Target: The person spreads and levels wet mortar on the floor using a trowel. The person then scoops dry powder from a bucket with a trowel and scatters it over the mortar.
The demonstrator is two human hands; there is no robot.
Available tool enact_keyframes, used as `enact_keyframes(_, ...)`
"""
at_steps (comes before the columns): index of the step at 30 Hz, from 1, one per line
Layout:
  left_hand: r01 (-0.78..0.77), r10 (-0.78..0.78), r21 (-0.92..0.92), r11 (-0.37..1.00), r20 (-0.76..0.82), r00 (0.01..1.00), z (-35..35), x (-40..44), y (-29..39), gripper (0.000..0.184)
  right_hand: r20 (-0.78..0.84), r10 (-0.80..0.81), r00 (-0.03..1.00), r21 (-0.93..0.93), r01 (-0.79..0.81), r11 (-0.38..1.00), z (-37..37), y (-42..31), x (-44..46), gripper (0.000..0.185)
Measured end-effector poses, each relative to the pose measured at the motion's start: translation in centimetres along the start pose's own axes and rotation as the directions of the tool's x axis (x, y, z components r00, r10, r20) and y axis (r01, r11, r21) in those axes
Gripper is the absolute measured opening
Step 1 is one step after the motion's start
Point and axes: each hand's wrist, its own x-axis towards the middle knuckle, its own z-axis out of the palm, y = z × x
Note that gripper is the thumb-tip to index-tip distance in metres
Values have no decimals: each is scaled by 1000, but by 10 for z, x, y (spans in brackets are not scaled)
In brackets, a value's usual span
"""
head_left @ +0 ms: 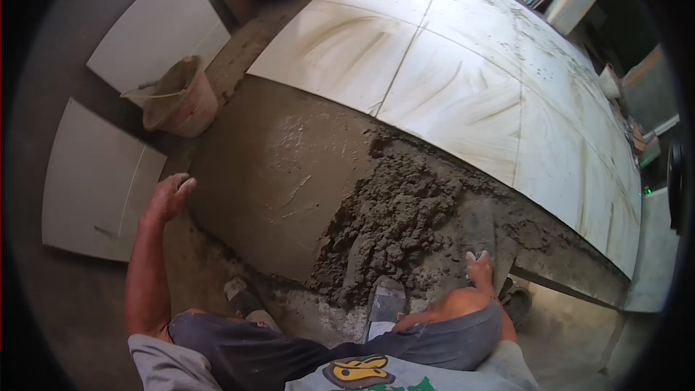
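Observation:
My right hand [478, 269] grips a trowel [478, 223], its flat grey blade pointing away from me over the mortar-smeared floor. Just left of the blade lies a heap of loose, crumbly mortar [405, 203]. Farther left, a smooth wet mortar bed [275, 159] spreads up to the laid tiles. My left hand [171, 195] is held by the bed's left edge, fingers curled in and nothing visible in them. Beyond it stands a mortar-stained bucket [184, 101] with a handle or tool across its top.
Large white tiles [456, 80], streaked with mortar, cover the floor ahead and right. Two loose tiles, one [101, 181] near and one [159, 25] farther off, are at the left. My sandalled foot [386, 303] is against the heap. A board-like edge [565, 286] runs at the right.

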Motion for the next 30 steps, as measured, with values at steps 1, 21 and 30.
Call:
enact_keyframes(1,49,-50,40,998,39,998,-4,-2,5,47,125,159,979,63,-168,984,-8,-9,3,49)
enact_keyframes(21,460,-456,-18,888,109,883,149,-109,-185,56,-161,132,978,-357,-182,916,-47,-34,5,44)
enact_keyframes(30,469,-469,59,881,-25,883,212,-114,-266,50,50,111,993,-168,-101,981,35,-48,-20,47)
